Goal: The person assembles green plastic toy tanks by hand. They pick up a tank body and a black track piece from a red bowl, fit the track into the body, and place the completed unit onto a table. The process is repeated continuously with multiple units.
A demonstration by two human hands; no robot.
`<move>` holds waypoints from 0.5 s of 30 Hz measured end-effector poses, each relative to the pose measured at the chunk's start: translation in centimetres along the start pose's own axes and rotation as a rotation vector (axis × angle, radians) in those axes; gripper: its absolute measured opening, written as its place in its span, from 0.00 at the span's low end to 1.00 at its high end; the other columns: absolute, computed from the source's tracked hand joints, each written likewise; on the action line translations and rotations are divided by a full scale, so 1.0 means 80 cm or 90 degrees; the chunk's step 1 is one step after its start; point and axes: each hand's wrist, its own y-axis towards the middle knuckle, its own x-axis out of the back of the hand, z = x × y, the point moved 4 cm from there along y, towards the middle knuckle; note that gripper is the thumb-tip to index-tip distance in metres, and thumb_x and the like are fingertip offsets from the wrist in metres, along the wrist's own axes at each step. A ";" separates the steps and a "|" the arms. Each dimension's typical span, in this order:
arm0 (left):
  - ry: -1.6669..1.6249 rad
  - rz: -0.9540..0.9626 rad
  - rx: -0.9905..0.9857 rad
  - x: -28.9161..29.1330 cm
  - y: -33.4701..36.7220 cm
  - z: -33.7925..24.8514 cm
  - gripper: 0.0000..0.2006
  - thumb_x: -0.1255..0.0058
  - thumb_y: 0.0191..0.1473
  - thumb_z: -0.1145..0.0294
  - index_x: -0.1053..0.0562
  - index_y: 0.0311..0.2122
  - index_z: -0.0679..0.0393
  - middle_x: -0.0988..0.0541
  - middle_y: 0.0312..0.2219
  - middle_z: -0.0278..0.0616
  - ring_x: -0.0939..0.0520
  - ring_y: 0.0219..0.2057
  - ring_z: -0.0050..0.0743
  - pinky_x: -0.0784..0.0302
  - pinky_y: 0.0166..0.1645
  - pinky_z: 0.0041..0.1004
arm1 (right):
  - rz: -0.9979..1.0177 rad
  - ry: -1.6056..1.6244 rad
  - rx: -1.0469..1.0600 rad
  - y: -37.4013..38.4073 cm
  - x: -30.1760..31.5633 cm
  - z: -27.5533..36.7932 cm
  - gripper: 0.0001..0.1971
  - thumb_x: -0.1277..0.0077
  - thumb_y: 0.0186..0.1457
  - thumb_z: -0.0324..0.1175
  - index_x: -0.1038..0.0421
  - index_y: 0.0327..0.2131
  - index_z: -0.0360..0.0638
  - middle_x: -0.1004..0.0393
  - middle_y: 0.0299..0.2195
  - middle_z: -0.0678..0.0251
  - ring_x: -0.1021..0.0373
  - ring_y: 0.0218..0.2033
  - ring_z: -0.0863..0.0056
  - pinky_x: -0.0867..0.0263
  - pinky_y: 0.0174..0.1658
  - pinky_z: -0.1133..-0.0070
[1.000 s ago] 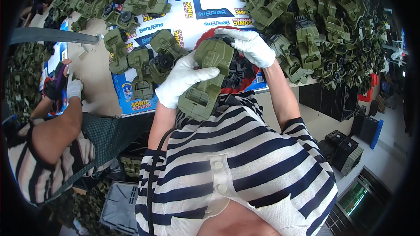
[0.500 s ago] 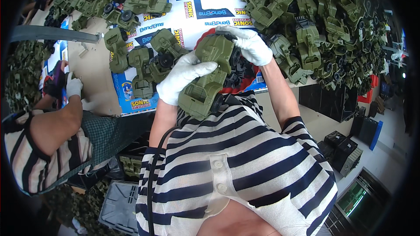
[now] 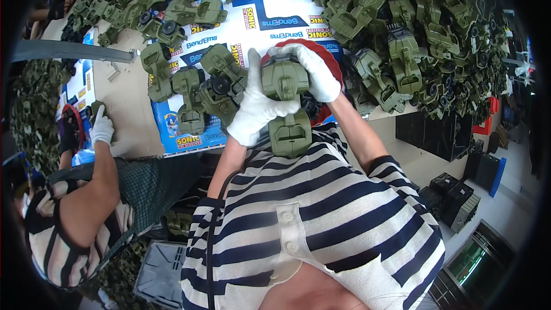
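An olive-green toy vehicle (image 3: 290, 135) is held upright lengthwise in front of my striped shirt, over the table's near edge. My left hand (image 3: 252, 112), in a white glove, grips its middle, with the thumb across the narrow part and the forefinger pointing away from me. My gloved right hand (image 3: 315, 72) is closed over its far end; those fingertips are partly hidden. Beneath the toy and the right hand is a round red basket (image 3: 334, 74) with dark parts in it, mostly covered.
Several green toy vehicles (image 3: 192, 103) lie left of my hands. A large heap of them (image 3: 425, 51) fills the right side. At the left, a co-worker's gloved hand (image 3: 103, 129) is over the table beside a grey metal bar (image 3: 74, 51). Black crates (image 3: 433, 135) stand below right.
The toy vehicle has turned from a slant to nearly straight in line with my body. My left hand has shifted right with it, its forefinger now raised. The co-worker's arm has moved too.
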 end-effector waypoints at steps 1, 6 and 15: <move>-0.004 0.026 -0.073 0.001 0.000 -0.003 0.46 0.27 0.41 0.66 0.42 0.64 0.55 0.32 0.57 0.46 0.27 0.53 0.31 0.27 0.54 0.32 | -0.022 0.010 -0.015 -0.003 -0.004 -0.006 0.25 0.62 0.66 0.49 0.29 0.50 0.35 0.27 0.50 0.62 0.33 0.53 0.74 0.40 0.58 0.74; 0.077 -0.013 -0.080 0.021 0.000 -0.002 0.49 0.28 0.37 0.48 0.39 0.61 0.61 0.29 0.54 0.46 0.28 0.55 0.35 0.34 0.60 0.34 | -0.038 -0.292 0.130 -0.022 -0.027 0.011 0.30 0.48 0.45 0.24 0.36 0.56 0.37 0.30 0.52 0.54 0.34 0.57 0.62 0.43 0.63 0.72; 0.427 -0.182 -0.266 0.031 -0.002 -0.010 0.24 0.41 0.50 0.56 0.29 0.47 0.62 0.23 0.41 0.48 0.20 0.42 0.42 0.26 0.49 0.35 | -0.146 -0.251 0.138 -0.013 -0.038 -0.022 0.12 0.53 0.57 0.25 0.31 0.45 0.35 0.25 0.41 0.58 0.28 0.43 0.69 0.34 0.50 0.75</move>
